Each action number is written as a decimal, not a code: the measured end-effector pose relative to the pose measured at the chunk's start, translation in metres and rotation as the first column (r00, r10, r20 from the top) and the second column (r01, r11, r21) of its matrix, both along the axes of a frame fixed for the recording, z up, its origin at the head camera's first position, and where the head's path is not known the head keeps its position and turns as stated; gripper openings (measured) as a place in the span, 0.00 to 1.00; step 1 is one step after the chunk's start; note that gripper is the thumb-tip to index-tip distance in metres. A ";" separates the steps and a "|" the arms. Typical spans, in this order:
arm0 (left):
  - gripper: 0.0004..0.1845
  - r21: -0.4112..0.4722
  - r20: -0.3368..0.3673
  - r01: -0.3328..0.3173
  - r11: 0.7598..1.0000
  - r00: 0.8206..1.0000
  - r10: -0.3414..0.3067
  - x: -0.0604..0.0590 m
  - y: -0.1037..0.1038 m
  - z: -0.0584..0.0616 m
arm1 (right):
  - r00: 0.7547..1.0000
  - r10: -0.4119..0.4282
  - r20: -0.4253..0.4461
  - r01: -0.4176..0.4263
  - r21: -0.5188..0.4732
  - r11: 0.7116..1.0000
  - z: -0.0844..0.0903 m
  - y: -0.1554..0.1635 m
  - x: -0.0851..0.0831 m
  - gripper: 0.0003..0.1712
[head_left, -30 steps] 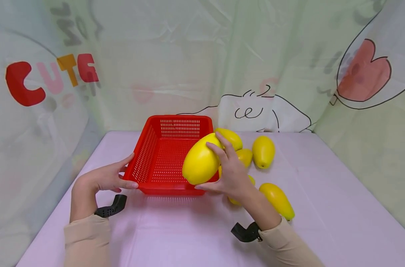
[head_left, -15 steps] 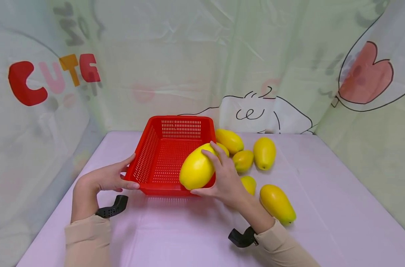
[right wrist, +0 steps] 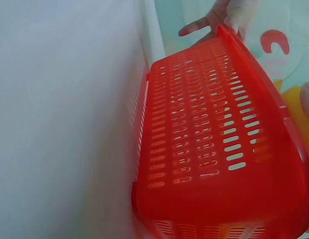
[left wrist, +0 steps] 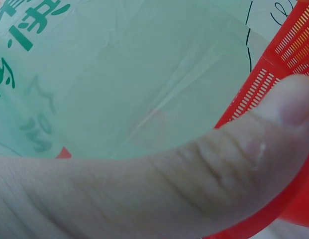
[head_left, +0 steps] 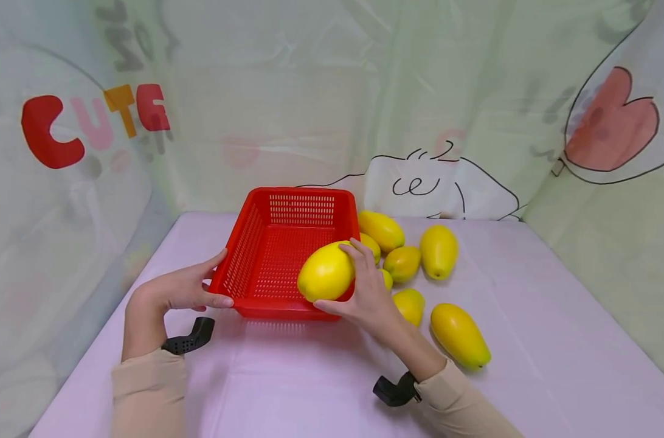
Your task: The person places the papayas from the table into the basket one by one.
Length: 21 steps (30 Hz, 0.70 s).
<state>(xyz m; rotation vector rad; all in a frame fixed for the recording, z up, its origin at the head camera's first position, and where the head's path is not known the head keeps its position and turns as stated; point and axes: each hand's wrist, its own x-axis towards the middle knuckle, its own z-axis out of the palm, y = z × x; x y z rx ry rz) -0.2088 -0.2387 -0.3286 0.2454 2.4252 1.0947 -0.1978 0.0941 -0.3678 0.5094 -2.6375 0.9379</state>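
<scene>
Gripping w/ hands point(head_left: 186, 289) point(head_left: 369, 297), L basket point(head_left: 277, 252), R yel. fruit point(head_left: 325, 272), more fruit point(head_left: 402, 264) R of basket

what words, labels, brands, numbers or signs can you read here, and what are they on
"CUTE": coloured letters on the left curtain.
Faint grey lettering above it: too blurred to read.
Green characters on the curtain, left wrist view: tilted, partly cut off, not surely readable.
Red basket, yellow fruits: no text visible.
</scene>
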 end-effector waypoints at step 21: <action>0.62 -0.031 0.002 -0.009 0.999 1.000 0.009 -0.002 0.001 0.000 | 0.996 0.078 0.040 -0.087 0.323 0.942 0.003 -0.003 -0.005 0.18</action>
